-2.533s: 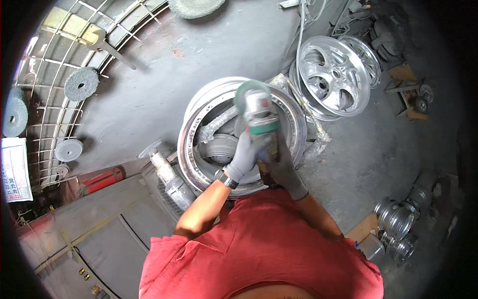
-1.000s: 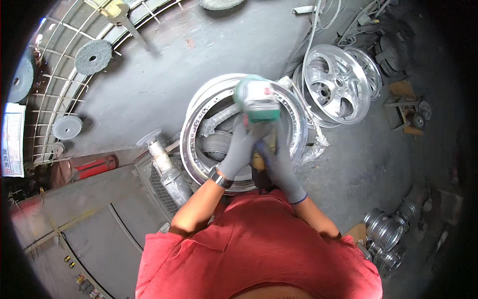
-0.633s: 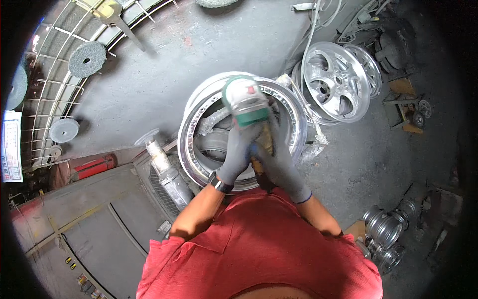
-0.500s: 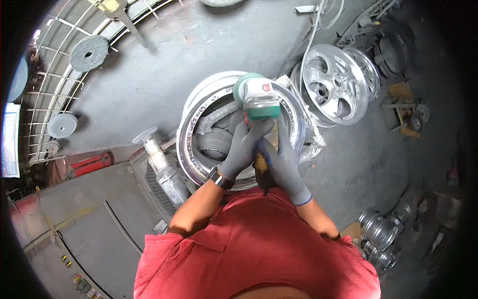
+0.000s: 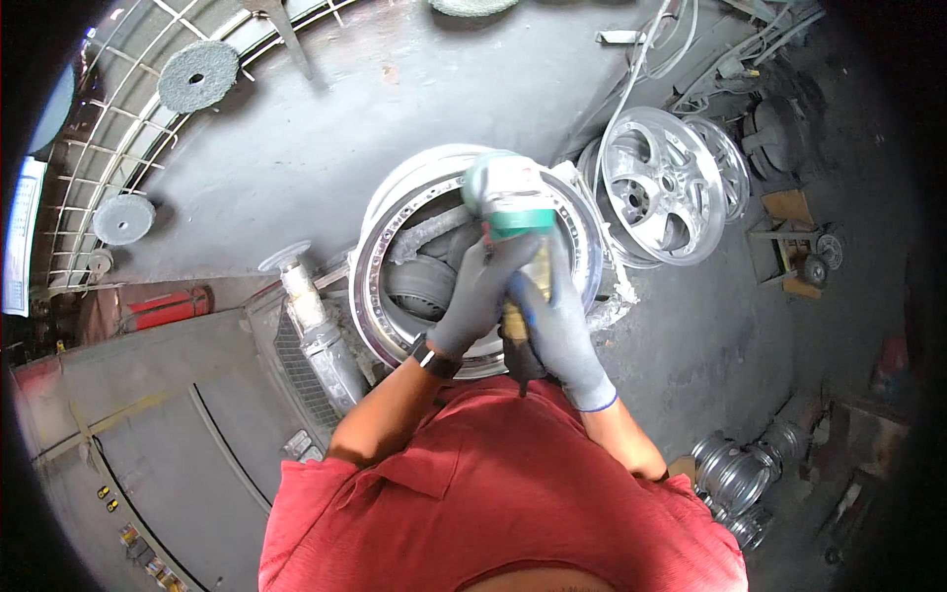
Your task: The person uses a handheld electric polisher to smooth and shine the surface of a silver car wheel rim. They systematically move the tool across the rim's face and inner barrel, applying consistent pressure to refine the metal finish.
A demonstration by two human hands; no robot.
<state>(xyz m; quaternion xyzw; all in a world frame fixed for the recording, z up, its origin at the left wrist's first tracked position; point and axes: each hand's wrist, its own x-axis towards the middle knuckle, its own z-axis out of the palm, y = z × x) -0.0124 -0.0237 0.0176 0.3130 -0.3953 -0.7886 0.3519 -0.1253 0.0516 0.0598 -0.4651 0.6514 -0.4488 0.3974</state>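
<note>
Both my hands, in grey gloves, are wrapped around an angle grinder (image 5: 513, 194) with a white and green head and a yellowish, worn body. My left hand (image 5: 475, 304) grips it just behind the head; my right hand (image 5: 566, 331) closes around the body farther back. The grinder's head is over the far inner edge of a bare wheel rim (image 5: 371, 296), which lies flat before me with small holes around its lip. Motion blurs the head, and I cannot tell whether its disc touches the metal. Inside the rim's opening a dark round part (image 5: 422, 286) shows.
Right of the rim leans a silver five-spoke wheel (image 5: 663, 183), with a cable hanging beside it. A second grinding tool (image 5: 326, 340) stands at the left. Abrasive discs (image 5: 198, 77) hang on a wire rack. A red cylinder (image 5: 168, 309) lies left; several shiny rims (image 5: 732, 472) sit lower right.
The grinder's head has shifted slightly and looks more blurred, tipping a little toward the rim. Both hands keep their hold. The whole view has turned slightly.
</note>
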